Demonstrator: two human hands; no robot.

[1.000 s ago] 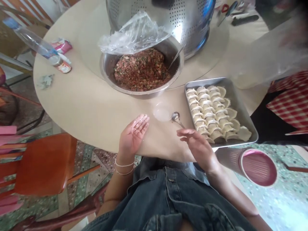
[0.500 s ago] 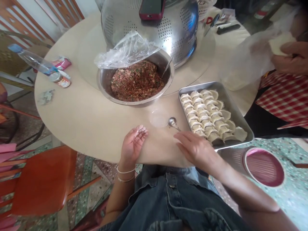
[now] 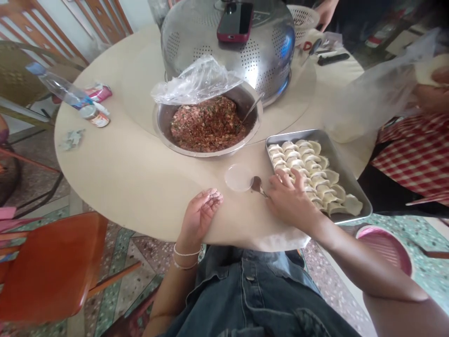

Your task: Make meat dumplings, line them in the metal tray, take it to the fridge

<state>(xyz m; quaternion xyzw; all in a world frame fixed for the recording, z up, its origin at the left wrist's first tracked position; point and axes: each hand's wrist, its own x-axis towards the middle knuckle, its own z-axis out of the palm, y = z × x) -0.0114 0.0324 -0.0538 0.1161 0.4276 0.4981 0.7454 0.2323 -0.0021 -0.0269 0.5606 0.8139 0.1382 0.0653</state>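
Observation:
My left hand (image 3: 202, 211) rests palm up near the table's front edge, its fingers loosely curled, floury and empty. My right hand (image 3: 289, 199) lies at the left rim of a metal tray (image 3: 345, 161), with bent fingers reaching over the nearest dumplings (image 3: 312, 164). Its thumb side meets the handle of a metal spoon (image 3: 257, 184), whose bowl looks tilted; the handle's end is hidden. Beside the spoon lies a clear round plastic lid or dish (image 3: 238, 178). Behind it stands a steel bowl (image 3: 159, 126) of minced meat filling (image 3: 206, 124), with a utensil handle sticking out.
Plastic film (image 3: 198, 82) covers part of the bowl. A phone (image 3: 235, 23) lies on a large perforated steel cover (image 3: 228, 54). A bottle (image 3: 63, 89) and jar (image 3: 94, 115) stand left. Another person's hand (image 3: 433, 96) holds a pale round at right. A knife (image 3: 333, 58) lies behind.
My right hand has moved forward from the table edge to the tray's rim and the spoon, and the spoon's bowl has turned. My left hand has stayed about where it was.

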